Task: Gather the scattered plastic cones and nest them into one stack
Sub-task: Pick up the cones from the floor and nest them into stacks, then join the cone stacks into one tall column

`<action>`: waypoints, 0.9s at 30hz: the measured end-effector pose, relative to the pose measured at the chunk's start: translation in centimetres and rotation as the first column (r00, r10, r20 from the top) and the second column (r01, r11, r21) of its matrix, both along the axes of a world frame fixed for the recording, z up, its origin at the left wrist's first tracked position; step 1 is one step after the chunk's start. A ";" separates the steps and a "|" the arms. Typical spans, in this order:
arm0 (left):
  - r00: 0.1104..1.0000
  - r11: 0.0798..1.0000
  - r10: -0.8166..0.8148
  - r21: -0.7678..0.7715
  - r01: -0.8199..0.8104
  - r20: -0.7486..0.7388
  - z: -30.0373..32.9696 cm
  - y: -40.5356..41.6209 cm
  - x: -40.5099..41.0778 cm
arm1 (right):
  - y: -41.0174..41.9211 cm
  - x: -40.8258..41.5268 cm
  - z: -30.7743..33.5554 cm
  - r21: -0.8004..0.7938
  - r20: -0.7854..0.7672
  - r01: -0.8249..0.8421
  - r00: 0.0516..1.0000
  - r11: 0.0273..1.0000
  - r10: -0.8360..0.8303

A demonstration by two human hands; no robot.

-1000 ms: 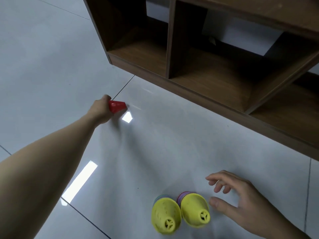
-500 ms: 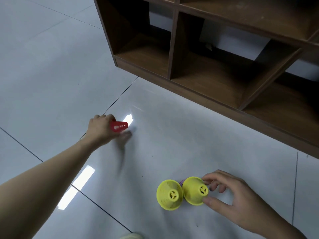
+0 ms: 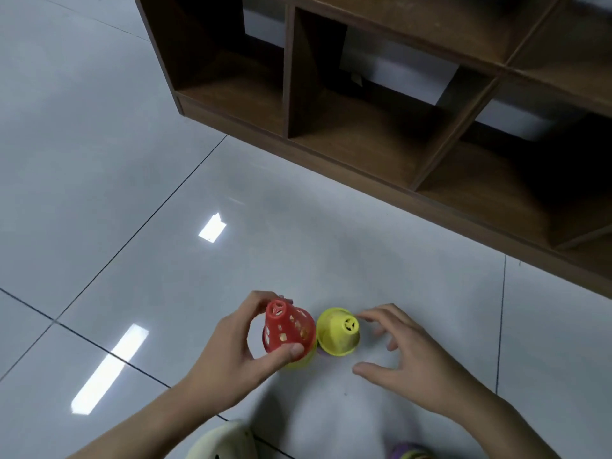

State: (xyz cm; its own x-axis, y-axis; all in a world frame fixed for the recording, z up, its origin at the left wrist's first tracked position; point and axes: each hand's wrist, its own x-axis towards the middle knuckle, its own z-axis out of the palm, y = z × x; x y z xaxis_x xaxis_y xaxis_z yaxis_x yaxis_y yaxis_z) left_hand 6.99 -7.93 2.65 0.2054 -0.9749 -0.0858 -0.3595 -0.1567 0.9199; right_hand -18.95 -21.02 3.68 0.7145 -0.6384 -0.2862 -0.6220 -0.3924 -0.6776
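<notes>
Left hand [image 3: 231,352] grips the red cone [image 3: 287,329], seated over a yellow cone [image 3: 303,358] that shows only at its rim. Right hand [image 3: 414,356] hovers, fingers spread and holding nothing, beside a second yellow cone [image 3: 338,332] on the floor [image 3: 99,193]. Purple beneath it is barely visible. Objects at the bottom edge are cut off.

Red cone [image 3: 288,329], yellow cone [image 3: 338,332], brown shelf [image 3: 381,154], grey floor [image 3: 99,160].
</notes>
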 end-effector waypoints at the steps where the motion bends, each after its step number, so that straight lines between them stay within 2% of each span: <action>1: 0.999 0.999 -0.033 0.025 0.032 0.032 -1.0 0.3 -0.3 | 0.1 -0.1 -0.2 0.007 0.001 0.003 1.000 1.000 -0.003; 4: 0.973 0.989 -0.142 0.052 0.135 0.183 -3.7 0.7 -0.7 | 0.3 -0.3 -0.7 0.022 -0.012 0.025 1.000 0.999 -0.025; 6: 0.961 0.987 -0.159 0.035 0.155 0.227 -4.6 0.4 -0.7 | 0.4 -0.3 -1.1 0.025 -0.031 0.043 0.999 0.999 -0.042; 11: 0.949 0.980 -0.194 0.017 0.196 0.248 -4.0 0.1 0.8 | 1.2 0.9 -2.9 0.020 -0.017 0.082 0.997 0.996 -0.082; 14: 0.983 0.996 -0.084 -0.016 0.088 0.162 -3.4 -0.9 2.0 | 0.9 2.0 -3.3 0.007 -0.011 0.081 0.997 0.997 -0.081; 17: 0.999 0.990 0.009 0.142 -0.003 -0.043 -3.5 -4.1 2.2 | -0.3 3.1 -2.8 -0.004 -0.012 0.037 0.999 0.999 -0.037; 19: 0.990 0.958 0.005 0.286 0.037 -0.144 -3.9 -6.4 2.2 | -1.1 3.7 -2.7 0.031 -0.009 0.042 0.999 0.999 -0.042; 24: 0.974 0.869 -0.115 0.456 0.194 -0.195 -5.0 -11.0 1.6 | -1.1 3.1 -3.5 0.147 0.023 0.046 0.998 0.988 -0.050; 27: 0.953 0.755 -0.222 0.582 0.301 -0.205 -5.7 -12.7 0.5 | -1.2 1.2 -3.3 0.229 0.057 0.135 0.987 0.964 -0.152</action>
